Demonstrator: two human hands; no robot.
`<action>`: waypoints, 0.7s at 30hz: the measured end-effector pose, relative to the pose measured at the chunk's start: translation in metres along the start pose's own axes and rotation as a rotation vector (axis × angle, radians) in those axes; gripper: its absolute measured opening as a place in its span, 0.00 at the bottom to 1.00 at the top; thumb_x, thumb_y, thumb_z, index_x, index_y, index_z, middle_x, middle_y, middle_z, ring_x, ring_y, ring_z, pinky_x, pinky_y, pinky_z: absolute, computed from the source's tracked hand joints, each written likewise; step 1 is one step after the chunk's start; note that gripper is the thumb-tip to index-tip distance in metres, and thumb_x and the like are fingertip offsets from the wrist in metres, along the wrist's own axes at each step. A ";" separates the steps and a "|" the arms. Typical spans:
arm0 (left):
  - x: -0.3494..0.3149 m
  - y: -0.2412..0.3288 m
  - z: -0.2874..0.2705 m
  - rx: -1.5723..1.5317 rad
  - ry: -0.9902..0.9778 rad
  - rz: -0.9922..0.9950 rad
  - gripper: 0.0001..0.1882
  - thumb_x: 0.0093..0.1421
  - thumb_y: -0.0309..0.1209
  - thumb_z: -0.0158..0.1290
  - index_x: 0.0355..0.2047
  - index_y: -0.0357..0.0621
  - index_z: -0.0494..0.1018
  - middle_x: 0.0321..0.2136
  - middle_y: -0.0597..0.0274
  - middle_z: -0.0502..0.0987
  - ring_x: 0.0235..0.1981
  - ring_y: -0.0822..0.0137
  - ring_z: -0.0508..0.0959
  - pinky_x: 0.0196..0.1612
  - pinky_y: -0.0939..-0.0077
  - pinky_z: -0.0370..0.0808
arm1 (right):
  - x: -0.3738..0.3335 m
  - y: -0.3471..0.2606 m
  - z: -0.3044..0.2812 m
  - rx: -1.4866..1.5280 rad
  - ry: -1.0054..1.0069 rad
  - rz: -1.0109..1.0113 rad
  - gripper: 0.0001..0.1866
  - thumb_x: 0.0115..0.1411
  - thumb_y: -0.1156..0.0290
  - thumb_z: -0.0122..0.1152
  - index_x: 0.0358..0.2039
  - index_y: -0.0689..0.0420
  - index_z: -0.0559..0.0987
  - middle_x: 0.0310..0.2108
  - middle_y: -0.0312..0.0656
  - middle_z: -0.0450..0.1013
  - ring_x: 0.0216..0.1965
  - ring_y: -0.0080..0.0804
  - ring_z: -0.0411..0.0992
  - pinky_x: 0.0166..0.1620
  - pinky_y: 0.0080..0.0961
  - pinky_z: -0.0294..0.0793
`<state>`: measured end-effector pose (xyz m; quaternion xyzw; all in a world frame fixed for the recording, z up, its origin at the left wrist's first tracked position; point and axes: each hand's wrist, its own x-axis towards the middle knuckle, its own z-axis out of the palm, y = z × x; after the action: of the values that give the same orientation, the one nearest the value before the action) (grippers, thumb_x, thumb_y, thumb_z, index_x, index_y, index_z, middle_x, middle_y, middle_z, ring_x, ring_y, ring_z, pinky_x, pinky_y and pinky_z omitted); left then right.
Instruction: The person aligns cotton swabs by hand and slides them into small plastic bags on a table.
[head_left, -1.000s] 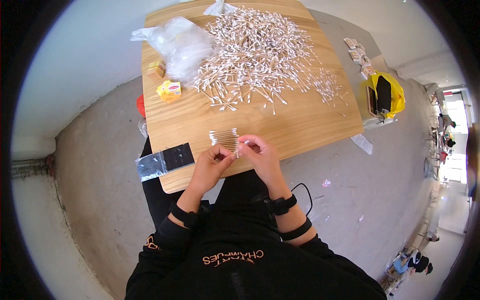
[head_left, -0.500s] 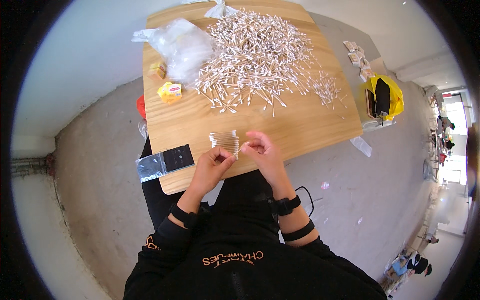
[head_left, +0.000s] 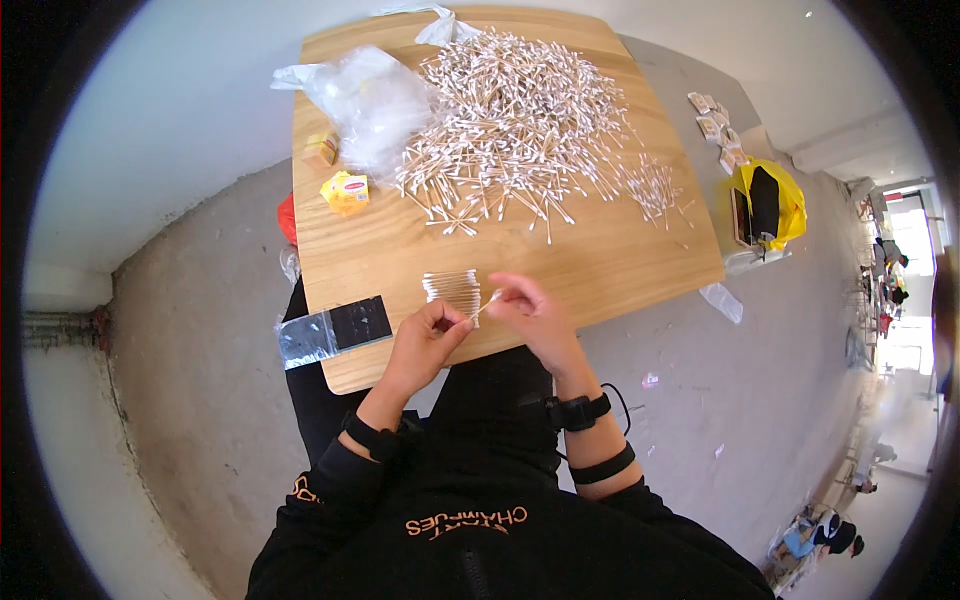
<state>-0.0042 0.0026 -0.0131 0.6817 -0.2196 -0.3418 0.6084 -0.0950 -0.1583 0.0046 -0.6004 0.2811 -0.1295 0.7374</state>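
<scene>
Near the table's front edge, a thin cotton swab [head_left: 486, 304] slants between my two hands. Its lower end is in the pinched fingertips of my left hand [head_left: 428, 338]. My right hand [head_left: 535, 318] grips the upper end, slightly blurred, with its fingers curled. Just beyond my left fingers lies a neat row of cotton swabs [head_left: 452, 288], side by side with their white tips lined up. A large loose heap of cotton swabs [head_left: 520, 120] covers the far middle of the table, and a smaller scatter of swabs [head_left: 652, 190] lies to its right.
The wooden table [head_left: 620, 260] carries a clear plastic bag [head_left: 375, 105], a small yellow box [head_left: 320, 150] and a crumpled yellow packet [head_left: 346, 193] at left. A black-and-clear sleeve [head_left: 335, 332] overlaps the front-left edge. Rightward are a yellow bag [head_left: 790, 200] and several small packs [head_left: 712, 125].
My right hand has shifted slightly right and away from my left, and more of the swab shows between them. The whole view has moved a little.
</scene>
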 end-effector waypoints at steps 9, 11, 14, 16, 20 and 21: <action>0.000 0.006 0.001 0.107 -0.034 0.028 0.08 0.58 0.29 0.55 0.28 0.36 0.72 0.22 0.65 0.72 0.25 0.78 0.68 0.28 0.81 0.66 | 0.001 0.010 -0.006 -0.001 -0.110 0.047 0.09 0.57 0.72 0.60 0.37 0.60 0.77 0.29 0.33 0.73 0.30 0.17 0.69 0.33 0.14 0.66; 0.001 0.005 0.004 0.150 -0.010 0.109 0.08 0.57 0.29 0.55 0.28 0.35 0.72 0.21 0.60 0.72 0.24 0.73 0.70 0.28 0.78 0.67 | -0.001 0.014 -0.005 0.051 -0.031 0.060 0.09 0.57 0.72 0.60 0.37 0.61 0.77 0.29 0.34 0.73 0.30 0.18 0.69 0.33 0.14 0.66; 0.002 0.000 0.006 0.210 0.003 0.128 0.07 0.56 0.28 0.55 0.28 0.35 0.72 0.21 0.56 0.73 0.23 0.66 0.72 0.28 0.75 0.68 | -0.004 0.022 -0.003 0.081 0.039 0.059 0.10 0.57 0.71 0.59 0.38 0.62 0.76 0.28 0.34 0.73 0.29 0.18 0.69 0.33 0.14 0.66; 0.003 0.005 0.008 0.273 0.003 0.163 0.07 0.56 0.28 0.55 0.28 0.36 0.72 0.20 0.55 0.73 0.23 0.64 0.72 0.28 0.74 0.68 | -0.006 0.026 0.000 0.152 0.077 0.098 0.10 0.58 0.71 0.59 0.38 0.62 0.76 0.28 0.34 0.73 0.29 0.18 0.68 0.33 0.14 0.66; 0.000 0.010 0.006 0.365 0.012 0.210 0.07 0.56 0.28 0.55 0.27 0.36 0.72 0.19 0.57 0.72 0.22 0.67 0.71 0.27 0.75 0.67 | 0.006 0.052 -0.032 0.455 0.336 0.059 0.09 0.59 0.71 0.57 0.39 0.60 0.76 0.28 0.32 0.72 0.29 0.15 0.69 0.33 0.13 0.68; -0.002 0.010 0.003 0.365 0.014 0.209 0.07 0.56 0.28 0.55 0.27 0.36 0.72 0.19 0.57 0.72 0.22 0.67 0.71 0.27 0.75 0.67 | 0.008 0.047 -0.038 0.455 0.333 0.061 0.09 0.59 0.71 0.57 0.39 0.60 0.76 0.28 0.32 0.72 0.29 0.15 0.69 0.33 0.13 0.68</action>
<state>-0.0068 -0.0001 -0.0025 0.7566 -0.3430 -0.2266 0.5085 -0.1169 -0.1824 -0.0471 -0.3813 0.3800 -0.2641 0.8003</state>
